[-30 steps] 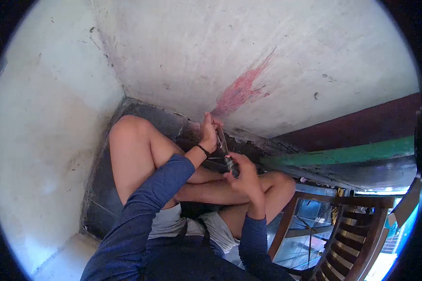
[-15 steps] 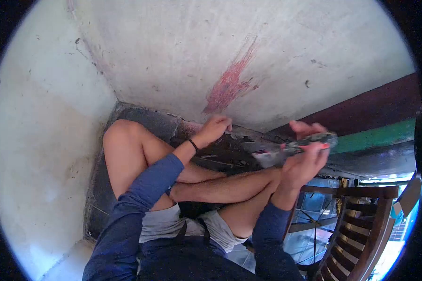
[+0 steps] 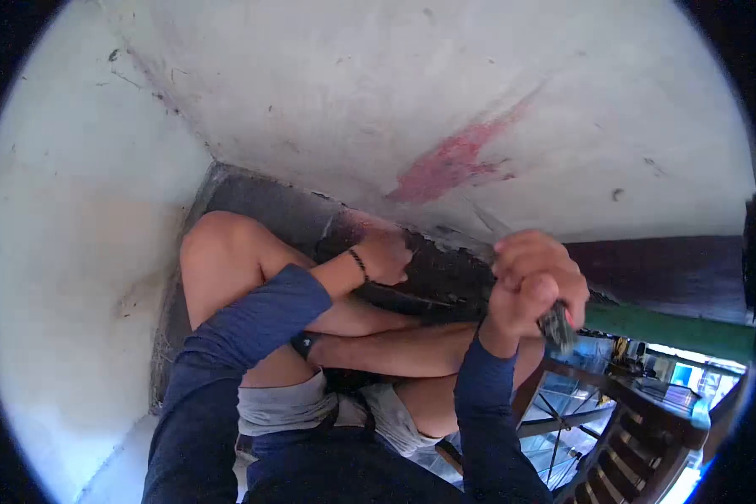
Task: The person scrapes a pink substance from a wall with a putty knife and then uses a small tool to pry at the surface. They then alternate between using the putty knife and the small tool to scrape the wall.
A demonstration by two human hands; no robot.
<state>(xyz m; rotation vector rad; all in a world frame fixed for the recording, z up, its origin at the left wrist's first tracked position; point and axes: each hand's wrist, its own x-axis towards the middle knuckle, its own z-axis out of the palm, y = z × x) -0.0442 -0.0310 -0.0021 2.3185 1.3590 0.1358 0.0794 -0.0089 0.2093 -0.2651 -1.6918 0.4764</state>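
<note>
My right hand (image 3: 536, 281) is wrapped round the dark, red-marked handle of a scraper (image 3: 558, 329). Its thin grey blade (image 3: 489, 220) rises from the fist to the foot of the pale wall (image 3: 344, 92), close beside a red patch (image 3: 454, 164). Further left, my left hand (image 3: 386, 256) hovers low over a dark, broken strip (image 3: 445, 273) at the wall's base. Its fingers are curled in and slightly blurred, and I cannot tell whether they hold anything. A dark bracelet circles that wrist.
My bent legs (image 3: 395, 349) lie crossed below both hands. Another pale wall (image 3: 67, 252) stands to the left and meets dark floor tiles (image 3: 256, 202). A slatted wooden chair (image 3: 638, 437) is at lower right, under a green-edged ledge (image 3: 672, 329).
My right hand has turned the scraper from lying sideways to blade up at the wall, closing its grip. My left hand has dropped slightly. The view has shifted, and the red patch appears further right.
</note>
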